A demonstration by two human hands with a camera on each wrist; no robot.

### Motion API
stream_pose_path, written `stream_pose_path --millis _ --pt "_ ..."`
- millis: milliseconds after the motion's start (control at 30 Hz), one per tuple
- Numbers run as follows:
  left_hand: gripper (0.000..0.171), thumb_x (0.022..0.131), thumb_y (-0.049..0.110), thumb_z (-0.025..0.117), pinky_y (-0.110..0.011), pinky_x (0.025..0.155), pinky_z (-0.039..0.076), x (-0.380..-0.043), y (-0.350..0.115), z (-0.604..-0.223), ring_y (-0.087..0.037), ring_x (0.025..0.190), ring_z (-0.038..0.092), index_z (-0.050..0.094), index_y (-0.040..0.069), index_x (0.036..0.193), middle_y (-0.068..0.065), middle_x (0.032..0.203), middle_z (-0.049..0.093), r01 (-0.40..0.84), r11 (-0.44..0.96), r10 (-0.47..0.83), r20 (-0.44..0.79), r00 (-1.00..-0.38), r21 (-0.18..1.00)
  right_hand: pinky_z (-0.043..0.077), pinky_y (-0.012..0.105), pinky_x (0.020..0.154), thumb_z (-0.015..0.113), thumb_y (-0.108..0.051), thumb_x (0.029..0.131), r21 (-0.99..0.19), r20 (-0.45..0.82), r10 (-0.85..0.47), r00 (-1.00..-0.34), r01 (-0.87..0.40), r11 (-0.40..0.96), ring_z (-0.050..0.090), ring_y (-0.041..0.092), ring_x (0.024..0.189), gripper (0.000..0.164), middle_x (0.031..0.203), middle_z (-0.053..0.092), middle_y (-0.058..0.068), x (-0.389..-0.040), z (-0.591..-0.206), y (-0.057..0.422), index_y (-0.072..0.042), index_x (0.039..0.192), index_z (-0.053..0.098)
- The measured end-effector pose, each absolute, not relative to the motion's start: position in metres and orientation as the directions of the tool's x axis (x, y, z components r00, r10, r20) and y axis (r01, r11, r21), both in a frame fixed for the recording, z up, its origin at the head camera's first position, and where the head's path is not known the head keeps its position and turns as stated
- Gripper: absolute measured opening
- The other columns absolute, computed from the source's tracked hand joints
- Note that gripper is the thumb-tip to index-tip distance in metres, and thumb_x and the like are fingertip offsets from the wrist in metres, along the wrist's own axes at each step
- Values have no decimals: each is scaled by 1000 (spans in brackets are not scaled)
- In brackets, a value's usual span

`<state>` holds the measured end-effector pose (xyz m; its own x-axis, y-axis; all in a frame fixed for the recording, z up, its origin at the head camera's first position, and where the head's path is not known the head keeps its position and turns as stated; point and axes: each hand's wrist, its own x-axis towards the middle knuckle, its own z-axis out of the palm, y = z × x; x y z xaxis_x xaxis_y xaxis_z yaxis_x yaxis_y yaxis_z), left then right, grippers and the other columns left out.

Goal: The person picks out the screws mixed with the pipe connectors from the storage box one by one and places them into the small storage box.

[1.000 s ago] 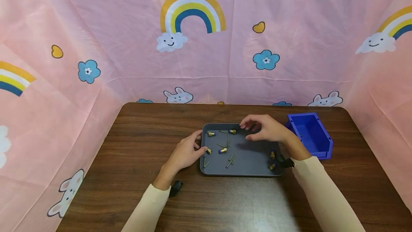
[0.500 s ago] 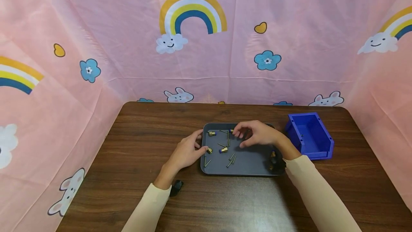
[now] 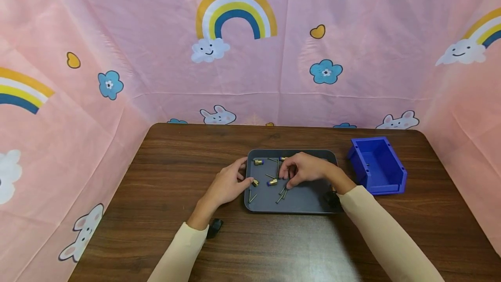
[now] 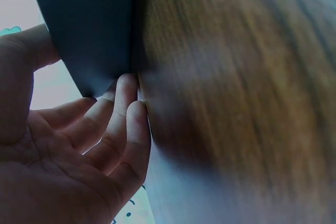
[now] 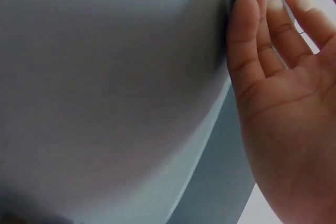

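Note:
A dark grey tray (image 3: 309, 206) holds several small screws (image 3: 281, 196) and several brass fittings with blue ends (image 3: 272, 182). My left hand (image 3: 224, 186) grips the tray's left side, the thumb over the rim and the fingers against the outer wall. In the left wrist view, that hand (image 4: 89, 135) has the dark tray wall between thumb and fingers. Inside the tray, my right hand (image 3: 307, 169) reaches down, its thumb close to the loose screws. The right wrist view shows the fingers of this hand (image 5: 289, 103) loosely bent against the tray floor, with no object visible between them.
A blue plastic bin (image 3: 377, 169) stands right of the tray, with a small item inside. Everything rests on a brown wooden table (image 3: 176, 156). A pink patterned cloth (image 3: 250, 77) hangs behind and at both sides.
My right hand has moved left and toward me, lowering from the tray's far side to the screws near its middle. The left hand has stayed at the tray's left rim.

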<state>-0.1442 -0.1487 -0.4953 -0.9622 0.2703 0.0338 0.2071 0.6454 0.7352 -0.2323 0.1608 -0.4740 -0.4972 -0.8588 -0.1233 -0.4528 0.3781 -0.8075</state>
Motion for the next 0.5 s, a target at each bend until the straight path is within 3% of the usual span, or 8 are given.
stream_pose_path --millis 200,500 --pt "70 104 30 75 -41 80 61 -149 -156 -507 -21 99 73 49 0 162 -20 138 71 288 621 314 105 -943 729 52 28 73 93 -6 89 -803 -114 -866 -488 -467 369 62 14 83 21 97 74 4 -232 -476 157 -5 107 81" --pt "70 104 29 76 -43 81 62 -147 -153 -502 -22 100 74 50 0 161 -21 138 71 255 620 302 74 -950 742 48 26 69 93 -4 86 -790 -87 -892 -444 -515 333 57 9 78 18 93 70 3 -232 -479 153 -7 102 84"
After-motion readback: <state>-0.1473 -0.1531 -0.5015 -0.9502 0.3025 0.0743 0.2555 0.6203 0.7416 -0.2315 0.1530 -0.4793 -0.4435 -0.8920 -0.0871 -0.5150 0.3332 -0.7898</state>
